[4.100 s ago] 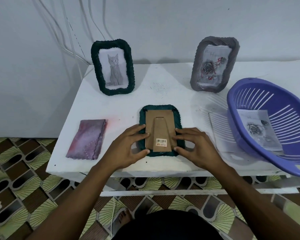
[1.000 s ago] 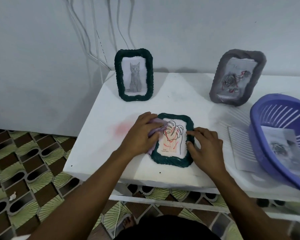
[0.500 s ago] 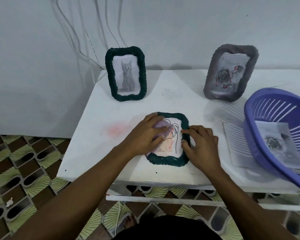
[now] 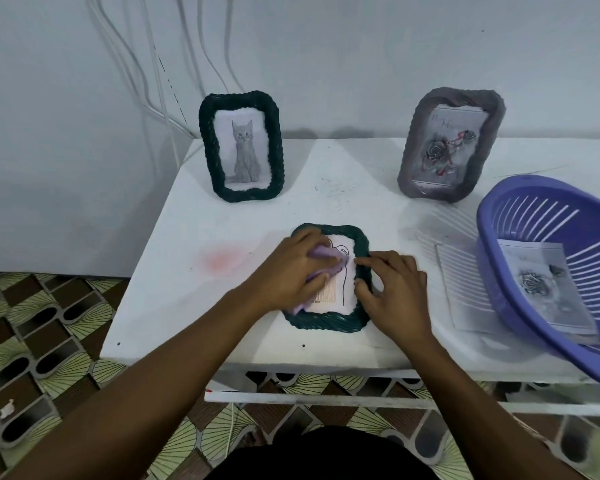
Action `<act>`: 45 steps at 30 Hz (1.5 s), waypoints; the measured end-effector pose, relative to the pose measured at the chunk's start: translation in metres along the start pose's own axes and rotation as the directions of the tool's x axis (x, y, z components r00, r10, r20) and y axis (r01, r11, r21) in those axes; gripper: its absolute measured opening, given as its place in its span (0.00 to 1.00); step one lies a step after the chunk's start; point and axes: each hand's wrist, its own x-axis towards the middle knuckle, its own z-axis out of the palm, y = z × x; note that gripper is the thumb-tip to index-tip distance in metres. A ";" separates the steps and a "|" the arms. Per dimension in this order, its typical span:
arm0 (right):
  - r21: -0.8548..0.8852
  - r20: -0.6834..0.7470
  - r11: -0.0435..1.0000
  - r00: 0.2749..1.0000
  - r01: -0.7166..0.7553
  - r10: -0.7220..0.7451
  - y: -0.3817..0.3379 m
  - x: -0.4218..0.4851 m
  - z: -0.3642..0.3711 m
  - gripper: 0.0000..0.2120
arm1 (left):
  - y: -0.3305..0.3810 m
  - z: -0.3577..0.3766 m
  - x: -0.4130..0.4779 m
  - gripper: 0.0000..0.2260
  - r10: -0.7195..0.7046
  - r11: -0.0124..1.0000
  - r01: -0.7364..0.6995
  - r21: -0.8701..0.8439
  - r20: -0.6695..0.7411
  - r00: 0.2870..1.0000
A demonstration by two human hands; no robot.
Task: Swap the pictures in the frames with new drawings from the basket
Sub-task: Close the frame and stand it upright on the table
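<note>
A dark green woven frame point(image 4: 329, 322) lies face up near the table's front edge, holding a line drawing point(image 4: 340, 289). My left hand point(image 4: 288, 268) presses a pale purple cloth point(image 4: 321, 265) onto the frame's glass. My right hand point(image 4: 392, 289) grips the frame's right rim. A purple basket point(image 4: 520, 271) at the right holds a rose drawing point(image 4: 541, 289). At the back stand a green frame with a cat drawing point(image 4: 241, 150) and a grey frame with a rose picture point(image 4: 447, 147).
A white sheet of paper point(image 4: 461, 292) lies partly under the basket's left side. A pink stain point(image 4: 222, 259) marks the white table point(image 4: 194, 306) left of my hands. Cables point(image 4: 153, 64) hang down the wall behind. The patterned floor shows below.
Four seconds ago the frame lay face down and the cloth lay at the table's left. The frame now faces up and my left hand rubs the cloth over its glass, moving slightly right.
</note>
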 end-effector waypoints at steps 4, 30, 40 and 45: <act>0.009 -0.004 1.000 1.000 0.003 -0.003 0.000 -0.002 -0.001 0.18 | 0.000 0.007 0.013 0.15 -0.127 0.991 0.124 -0.049 -0.057 0.990; 0.047 -0.016 0.999 1.000 0.003 -0.002 0.004 -0.001 0.001 0.16 | -0.035 -0.043 -0.109 0.16 -0.615 0.785 0.607 -0.123 -0.275 0.739; 0.044 -0.031 0.998 0.999 0.044 -0.042 0.004 -0.002 0.003 0.18 | -0.041 -0.048 -0.137 0.37 -0.620 0.764 0.568 0.307 0.102 0.778; 0.080 -0.018 0.996 1.000 0.025 -0.024 0.004 -0.002 0.003 0.15 | -0.005 -0.050 -0.113 0.38 -0.574 0.805 0.538 0.250 0.097 0.813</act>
